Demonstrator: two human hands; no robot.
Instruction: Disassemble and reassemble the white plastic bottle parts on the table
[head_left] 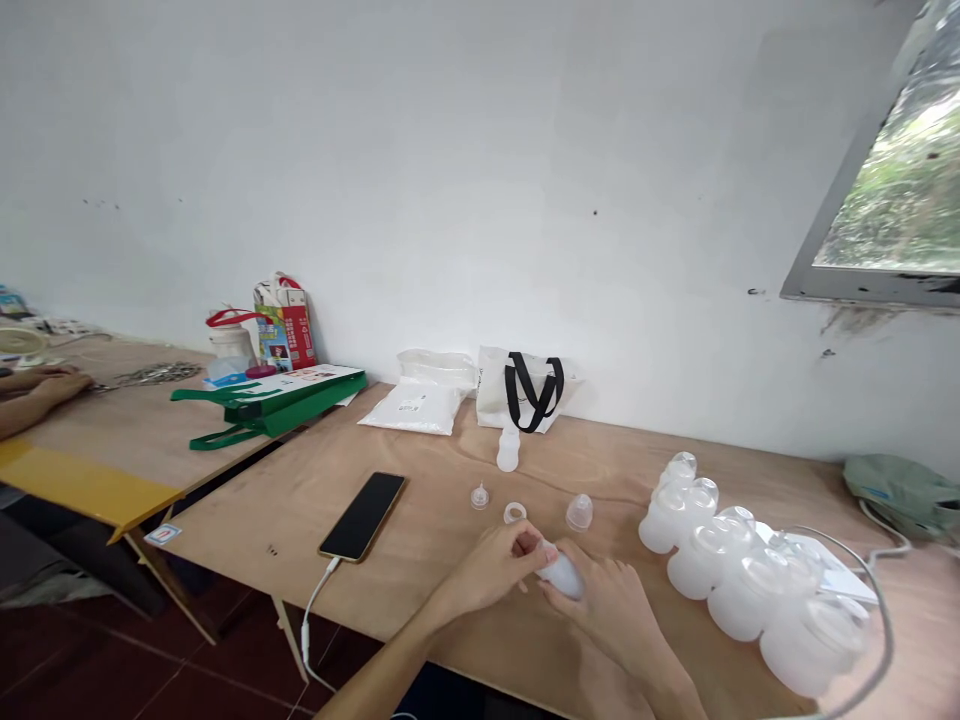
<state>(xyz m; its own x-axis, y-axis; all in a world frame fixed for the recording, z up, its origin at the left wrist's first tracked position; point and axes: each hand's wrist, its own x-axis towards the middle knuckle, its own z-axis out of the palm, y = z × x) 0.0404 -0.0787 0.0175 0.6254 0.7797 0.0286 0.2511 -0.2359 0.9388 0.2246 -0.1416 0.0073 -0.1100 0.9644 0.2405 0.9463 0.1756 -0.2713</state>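
Bottle (564, 578) is partly hidden by the fingers (535, 561), its far end unclear.

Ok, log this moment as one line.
right hand: holding whitish bottle | left hand: at bottle's end | beyond hands: clear dome cap, ring, pointed piece

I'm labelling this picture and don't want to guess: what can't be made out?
All in the head view:
- Far end of the held white container: covered by the left hand.
- Print on the white packet: too small to read.
- The co-worker's hand: its arm is cut off by the left edge.
- Part of the white sheet: hidden behind the bottles.
- Inside of the black-handled bag: hidden by its front.
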